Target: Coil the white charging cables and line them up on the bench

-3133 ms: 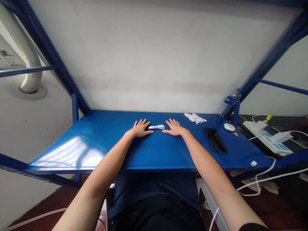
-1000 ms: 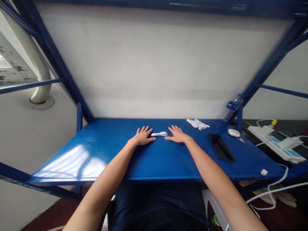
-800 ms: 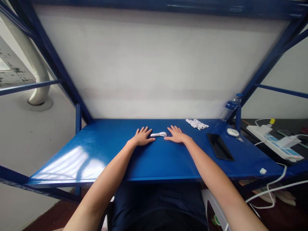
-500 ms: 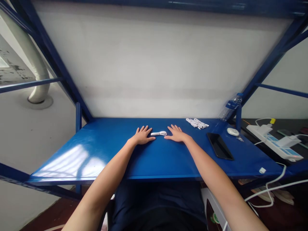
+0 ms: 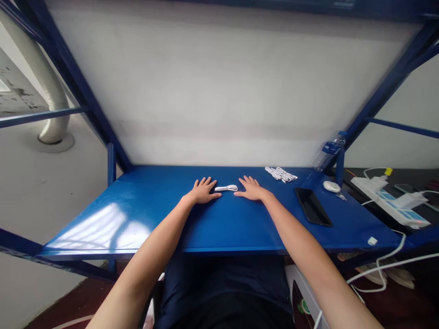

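Far L: a white pipe (image 5: 51, 114) runs down to the floor behind the blue frame. The blue tabletop (image 5: 137, 214) spans the middle, w/ a pale light patch on its L part and a white back panel (image 5: 219, 91) rising behind it.

L hand (image 5: 203, 192) lies flat on the tabletop, palm down, fingers spread, gripping nothing. Just R of it, btwn both hands, sits a small coiled white cable (image 5: 226, 188), flat on the table approx mid-width, toward the back. Both thumbs are just beside it; can't tell if either touches. R hand (image 5: 253, 190) mirrors the L: flat, palm down, fingers splayed, nothing grasped.

Further R, near the back edge, there's a bundle of white cables (image 5: 280, 173). Then a black phone (image 5: 313, 206), screen dark, lying flat at an angle. Behind it a clear water bottle (image 5: 328, 153) w/ blue label stands tilted by the frame post. A small round white device (image 5: 331, 186) sits just R of the phone's far end. Near the front R corner is a small white piece (image 5: 372, 241). Off the table, far R, lies a white power strip (image 5: 391, 205) w/ plugs and cords.
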### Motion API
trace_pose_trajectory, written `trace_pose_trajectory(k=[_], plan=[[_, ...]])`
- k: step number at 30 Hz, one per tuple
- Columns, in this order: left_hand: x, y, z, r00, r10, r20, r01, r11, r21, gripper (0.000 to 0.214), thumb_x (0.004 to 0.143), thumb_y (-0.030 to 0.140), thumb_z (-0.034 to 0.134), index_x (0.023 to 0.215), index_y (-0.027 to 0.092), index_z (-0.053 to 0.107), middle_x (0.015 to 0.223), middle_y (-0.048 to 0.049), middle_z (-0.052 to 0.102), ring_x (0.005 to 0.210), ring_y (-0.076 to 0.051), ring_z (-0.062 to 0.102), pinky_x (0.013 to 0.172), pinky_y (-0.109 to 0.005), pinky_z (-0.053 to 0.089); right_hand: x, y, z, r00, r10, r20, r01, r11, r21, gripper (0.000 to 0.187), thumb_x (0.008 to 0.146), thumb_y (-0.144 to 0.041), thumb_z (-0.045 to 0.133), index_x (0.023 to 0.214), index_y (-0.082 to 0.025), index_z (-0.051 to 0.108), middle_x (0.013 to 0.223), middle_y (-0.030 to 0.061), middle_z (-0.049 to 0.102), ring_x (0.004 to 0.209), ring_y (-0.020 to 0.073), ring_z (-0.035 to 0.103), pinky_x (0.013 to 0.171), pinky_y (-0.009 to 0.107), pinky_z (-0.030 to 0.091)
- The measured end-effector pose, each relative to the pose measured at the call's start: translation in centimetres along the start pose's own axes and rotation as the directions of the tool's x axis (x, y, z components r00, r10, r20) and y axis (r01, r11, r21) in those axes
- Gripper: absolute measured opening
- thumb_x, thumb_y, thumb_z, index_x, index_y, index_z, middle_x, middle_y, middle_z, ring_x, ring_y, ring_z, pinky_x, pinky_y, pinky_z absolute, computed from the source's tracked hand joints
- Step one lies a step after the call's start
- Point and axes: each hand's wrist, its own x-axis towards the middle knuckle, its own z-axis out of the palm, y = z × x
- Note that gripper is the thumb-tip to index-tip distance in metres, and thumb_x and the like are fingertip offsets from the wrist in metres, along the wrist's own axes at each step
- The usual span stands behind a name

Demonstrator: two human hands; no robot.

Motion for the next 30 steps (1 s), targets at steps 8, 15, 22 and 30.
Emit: trace_pose_trajectory(k=[8,15,22,30], plan=[[0.08,-0.09,0.07,1.0,-0.003,-0.005,0.003,1.0,0.005,0.092,0.08,0.08,0.026,0.152,0.024,0.02,0.158,-0.0088,0.008,0.145,-0.032,0.002,0.114,-0.053,0.003,0.13,0.12,0.14,1.0,-0.001,-0.001,0.001,1.0,0.003,0.11,0.071,-0.086,0.035,0.154,-0.019,0.01,0.16,0.0079,-0.003,0.145,0.032,-0.007,0.116,0.045,0.002],[0.06,-0.01,0.03,1.0,0.0,-0.001,0.0,1.0,0.004,0.091,0.08,0.079,0.026,0.152,0.023,0.02,0.158,-0.0094,0.008,0.145,-0.032,0.002,0.114,-0.053,0.003,0.23,0.22,0.19,1.0,0.001,0.005,-0.001,1.0,0.007,0.11,0.07,-0.087,0.034,0.154,-0.02,0.009,0.16,0.008,-0.004,0.145,0.0317,-0.008,0.116,0.045,0.002],[0.25,-0.26,0.34,1.0,0.0,-0.009,0.0,1.0,0.001,0.093,0.078,0.082,0.025,0.152,0.025,0.02,0.158,-0.0085,0.008,0.145,-0.032,0.002,0.114,-0.053,0.003,0.08,0.04,0.12,1.0,0.005,-0.003,-0.005,1.0,-0.004,0.108,0.071,-0.085,0.035,0.154,-0.02,0.01,0.16,0.0085,-0.003,0.145,0.0319,-0.006,0.116,0.045,0.003],[0.11,-0.1,0.14,1.0,0.001,-0.008,-0.001,1.0,0.007,0.093,0.079,0.081,0.025,0.152,0.024,0.021,0.158,-0.0091,0.009,0.145,-0.032,0.002,0.114,-0.053,0.003,-0.05,-0.03,0.03,1.0,0.006,-0.001,-0.006,1.0,0.004,0.108,0.072,-0.085,0.035,0.154,-0.02,0.01,0.16,0.0089,-0.002,0.145,0.0318,-0.005,0.116,0.045,0.003]])
